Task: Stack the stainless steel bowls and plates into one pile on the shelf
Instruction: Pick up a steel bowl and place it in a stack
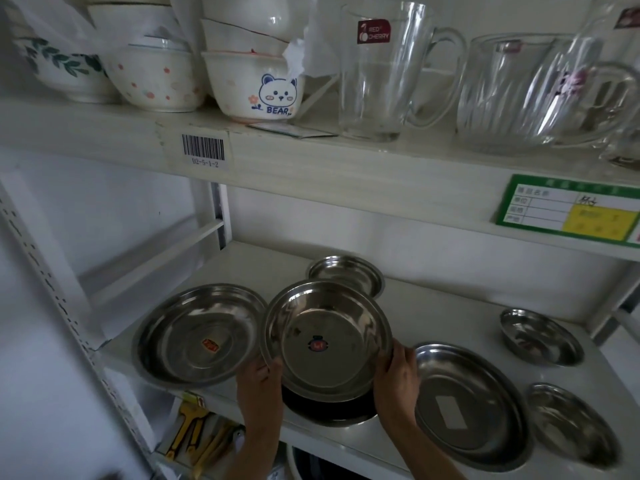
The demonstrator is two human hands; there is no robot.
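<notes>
Right, working from the left: a wide steel plate (199, 336) with a red sticker lies flat at the left end of the lower shelf (242, 268), its near rim reaching the front edge. Just beside it, my left hand (260, 382) curls its fingers over the near-left rim of the steel bowl (327, 341), and my right hand (398, 372) pinches the near-right rim the same way, so the bowl is held between the two, tilted slightly toward me. It seems to sit in or just above a darker dish (329, 412) underneath; I cannot tell whether they touch.

Behind the bowl stands a smaller steel bowl (346, 273), partly hidden by it. To the right lies a large flat plate (467, 400) with a pale label, then two small dishes, one further back (540, 337) and one nearer the front (575, 422), all well apart from each other.

I judge this ware light, thin and stiff, but slick and polished, so a rim grip on opposite sides is the sensible hold; the flared lip gives the fingers something to hook. It won't break, though it can slide and clatter if set down crooked. Nesting by size, widest underneath, should keep the pile steady.
</notes>
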